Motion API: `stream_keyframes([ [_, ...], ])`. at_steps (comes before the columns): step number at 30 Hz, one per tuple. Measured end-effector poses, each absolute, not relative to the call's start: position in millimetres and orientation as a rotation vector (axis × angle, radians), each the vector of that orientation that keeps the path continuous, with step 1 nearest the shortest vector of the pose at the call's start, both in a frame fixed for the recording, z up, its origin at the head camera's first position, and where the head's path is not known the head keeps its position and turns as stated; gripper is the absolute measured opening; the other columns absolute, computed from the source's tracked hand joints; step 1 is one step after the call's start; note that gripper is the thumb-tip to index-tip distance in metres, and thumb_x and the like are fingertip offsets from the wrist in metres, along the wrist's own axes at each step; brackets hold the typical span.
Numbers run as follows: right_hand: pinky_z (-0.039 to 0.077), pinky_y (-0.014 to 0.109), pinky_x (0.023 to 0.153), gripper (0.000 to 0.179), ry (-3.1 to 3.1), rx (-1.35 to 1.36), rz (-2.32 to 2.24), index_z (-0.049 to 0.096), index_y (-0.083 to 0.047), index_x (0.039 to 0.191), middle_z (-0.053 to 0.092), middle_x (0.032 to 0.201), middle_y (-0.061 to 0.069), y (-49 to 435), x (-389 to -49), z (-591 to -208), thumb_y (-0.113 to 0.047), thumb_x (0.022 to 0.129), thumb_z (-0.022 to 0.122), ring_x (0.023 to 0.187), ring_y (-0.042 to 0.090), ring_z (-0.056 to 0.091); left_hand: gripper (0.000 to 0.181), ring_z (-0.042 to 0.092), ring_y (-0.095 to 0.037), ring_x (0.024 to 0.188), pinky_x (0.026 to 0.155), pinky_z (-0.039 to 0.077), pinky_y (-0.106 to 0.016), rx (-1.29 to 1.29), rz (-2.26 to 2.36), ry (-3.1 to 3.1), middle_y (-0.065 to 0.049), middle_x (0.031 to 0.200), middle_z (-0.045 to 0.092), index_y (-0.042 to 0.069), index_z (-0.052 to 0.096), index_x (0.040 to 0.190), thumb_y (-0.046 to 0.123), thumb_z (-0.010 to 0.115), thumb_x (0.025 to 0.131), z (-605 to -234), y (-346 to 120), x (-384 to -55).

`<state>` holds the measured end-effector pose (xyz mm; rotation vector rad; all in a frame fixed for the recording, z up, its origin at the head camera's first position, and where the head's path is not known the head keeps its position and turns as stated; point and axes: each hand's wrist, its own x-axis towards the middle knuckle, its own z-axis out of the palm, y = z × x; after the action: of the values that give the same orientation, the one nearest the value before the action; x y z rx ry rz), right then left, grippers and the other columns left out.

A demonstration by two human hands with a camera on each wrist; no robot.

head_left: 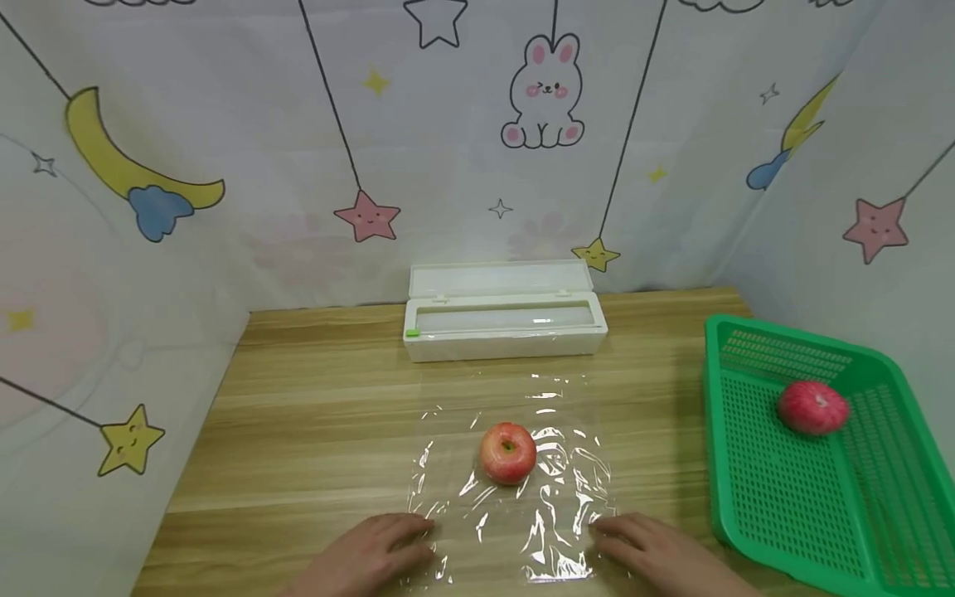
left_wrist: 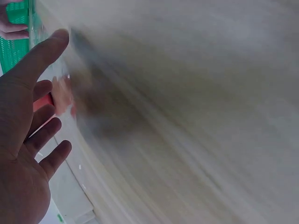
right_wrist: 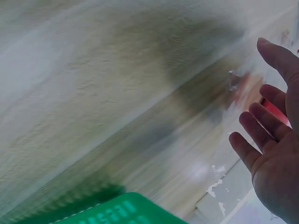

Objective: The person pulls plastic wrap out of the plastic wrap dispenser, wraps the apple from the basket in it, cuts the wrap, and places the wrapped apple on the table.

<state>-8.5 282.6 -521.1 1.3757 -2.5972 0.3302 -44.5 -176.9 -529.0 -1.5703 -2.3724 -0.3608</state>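
Observation:
A red apple (head_left: pixel 508 453) sits stem up on a sheet of clear plastic wrap (head_left: pixel 548 522) spread over the wooden table. My left hand (head_left: pixel 366 554) is at the sheet's near left edge, and my right hand (head_left: pixel 660 551) is at its near right edge. In the left wrist view the left hand (left_wrist: pixel 23 116) has its fingers loosely spread with nothing between them. The right wrist view likewise shows the right hand (right_wrist: pixel 275 126) with relaxed, parted fingers. Part of the apple shows behind the fingers in both wrist views.
A white plastic-wrap dispenser box (head_left: pixel 507 346) with its lid raised stands at the back, behind the sheet. On the right, a green plastic basket (head_left: pixel 783 497) contains a round pinkish-red item (head_left: pixel 813 408). A patterned curtain (head_left: pixel 455 149) hangs around the table's back and sides.

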Motion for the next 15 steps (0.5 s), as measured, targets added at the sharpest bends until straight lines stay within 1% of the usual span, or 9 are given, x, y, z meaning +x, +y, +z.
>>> stream_keyframes([
  [2,0.062,0.036,0.085,0.064,-2.604,1.373,0.288,0.070,-0.021,0.134,0.067,0.134,0.003,286.2,-5.7,-523.6,-0.069,0.092,0.070,0.114,0.022,0.066,0.044,0.068,-0.021,0.117,0.095,0.058,-0.035,-1.566,-0.341,-2.374,-0.003,0.133,0.068,0.025,0.074,0.120,0.060,0.076,0.093,-531.8,-179.3,-42.1],
  [5,0.063,0.038,0.084,0.062,-2.630,1.365,0.262,0.070,-0.022,0.133,0.066,0.134,0.002,289.8,-2.4,-527.0,-0.069,0.094,0.069,0.114,0.022,0.066,0.043,0.067,-0.019,0.117,0.097,0.055,-0.033,-1.566,-0.313,-2.365,-0.001,0.132,0.068,0.027,0.074,0.119,0.061,0.075,0.092,-534.7,-181.6,-40.5],
  [8,0.063,0.037,0.085,0.061,-2.622,1.361,0.240,0.071,-0.022,0.132,0.066,0.134,-0.001,291.9,-0.9,-529.6,-0.069,0.093,0.070,0.114,0.020,0.065,0.041,0.065,-0.017,0.118,0.098,0.054,-0.033,-1.570,-0.312,-2.378,0.001,0.132,0.067,0.028,0.073,0.118,0.060,0.075,0.093,-535.2,-183.0,-39.5],
  [12,0.062,0.037,0.085,0.060,-2.627,1.364,0.233,0.072,-0.021,0.131,0.066,0.132,-0.002,293.3,0.8,-530.2,-0.068,0.094,0.070,0.114,0.018,0.065,0.036,0.066,-0.016,0.117,0.097,0.055,-0.033,-1.571,-0.340,-2.404,0.003,0.130,0.068,0.030,0.075,0.116,0.059,0.073,0.095,-535.8,-185.1,-36.7],
  [15,0.062,0.037,0.084,0.058,-2.645,1.370,0.223,0.073,-0.021,0.130,0.066,0.130,-0.002,293.7,1.3,-530.3,-0.068,0.095,0.068,0.113,0.018,0.064,0.031,0.066,-0.016,0.116,0.096,0.055,-0.032,-1.566,-0.367,-2.390,0.003,0.128,0.068,0.030,0.076,0.114,0.053,0.077,0.094,-538.9,-186.5,-34.2],
])
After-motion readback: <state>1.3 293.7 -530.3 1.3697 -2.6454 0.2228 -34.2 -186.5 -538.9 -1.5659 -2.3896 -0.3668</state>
